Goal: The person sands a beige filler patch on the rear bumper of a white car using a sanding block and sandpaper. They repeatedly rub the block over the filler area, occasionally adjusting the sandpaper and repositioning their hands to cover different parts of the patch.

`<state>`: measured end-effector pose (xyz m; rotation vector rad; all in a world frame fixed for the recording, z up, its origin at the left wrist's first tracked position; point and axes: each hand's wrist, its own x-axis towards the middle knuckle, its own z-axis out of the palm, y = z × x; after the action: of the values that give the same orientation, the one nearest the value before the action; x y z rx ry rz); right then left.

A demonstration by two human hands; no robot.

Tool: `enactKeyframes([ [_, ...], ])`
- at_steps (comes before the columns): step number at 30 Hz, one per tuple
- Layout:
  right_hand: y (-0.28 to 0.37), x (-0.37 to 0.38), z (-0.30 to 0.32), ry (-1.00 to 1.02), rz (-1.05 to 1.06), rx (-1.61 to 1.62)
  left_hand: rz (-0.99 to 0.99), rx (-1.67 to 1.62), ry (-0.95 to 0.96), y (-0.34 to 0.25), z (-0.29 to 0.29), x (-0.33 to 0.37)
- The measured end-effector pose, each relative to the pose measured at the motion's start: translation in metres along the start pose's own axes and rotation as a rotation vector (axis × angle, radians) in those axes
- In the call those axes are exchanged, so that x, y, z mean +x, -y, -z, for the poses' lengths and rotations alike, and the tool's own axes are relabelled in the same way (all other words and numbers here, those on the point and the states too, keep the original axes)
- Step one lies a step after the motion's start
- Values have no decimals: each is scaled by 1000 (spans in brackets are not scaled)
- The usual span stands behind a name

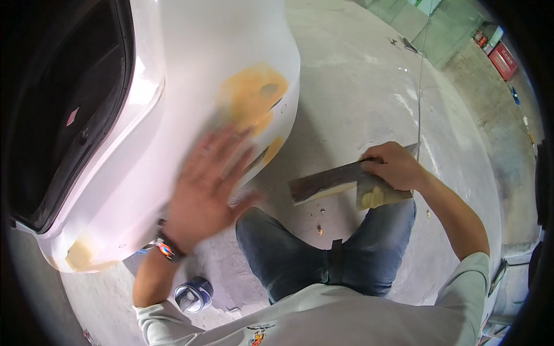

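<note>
My left hand (210, 184), a little blurred, is stretched out flat with fingers apart over the white car bumper (190, 75). Its fingertips reach the lower edge of a yellow-orange filler patch (248, 92); whether they touch the surface I cannot tell. Above my knee, my right hand (395, 167) is closed round a long, dark, flat putty spreader (323, 181) with a pale strip along its lower edge. The same hand holds a squarish putty plate (369, 202) with a dab of yellow putty on it.
A second filler patch (83, 254) marks the bumper's near left corner. On the concrete floor (352, 63) stands an open dark-blue can (194, 295) beside my left arm. A thin cable (420, 98) runs down at the right. Far right sits a red box (504, 60).
</note>
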<state>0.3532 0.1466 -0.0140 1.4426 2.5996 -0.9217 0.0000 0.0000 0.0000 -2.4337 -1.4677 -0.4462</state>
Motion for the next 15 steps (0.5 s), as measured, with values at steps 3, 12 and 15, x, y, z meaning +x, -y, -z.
enactKeyframes([
  [3, 25, 1, -14, -13, 142, -16, 84, -365, 3, -53, -32, 9],
  [12, 50, 23, 27, -9, -156, 406, 204, -701, 323, -77, -130, -18],
  [15, 72, 42, 47, -36, 361, 660, 298, -707, 394, -93, -142, -36],
])
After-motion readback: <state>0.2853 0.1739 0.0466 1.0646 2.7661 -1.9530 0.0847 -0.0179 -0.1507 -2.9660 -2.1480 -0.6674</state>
